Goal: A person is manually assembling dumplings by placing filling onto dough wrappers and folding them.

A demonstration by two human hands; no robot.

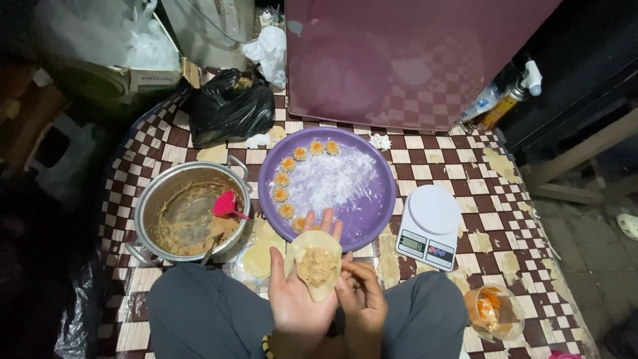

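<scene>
Filled wrapper cupped in the left hand (297, 292), right hand (362, 299) at its edge.

Left fingers (327, 223) spread nearly flat, palm up as a cradle under the wrapper (318, 251) so the filling (317, 266) sits centred; right fingers (350, 268) curled, pinching the wrapper's near rim. Just beyond the fingertips, purple tray (372, 199) floured, finished dumplings (286, 187) along its rim. Left of the fingers, pot (149, 206) with red spoon (226, 205); right, scale (428, 226).

light: bright overhead on centre | edges: dark, vignetted corners | focus: sharp centre | distortion: wide-angle bowing at margins
</scene>
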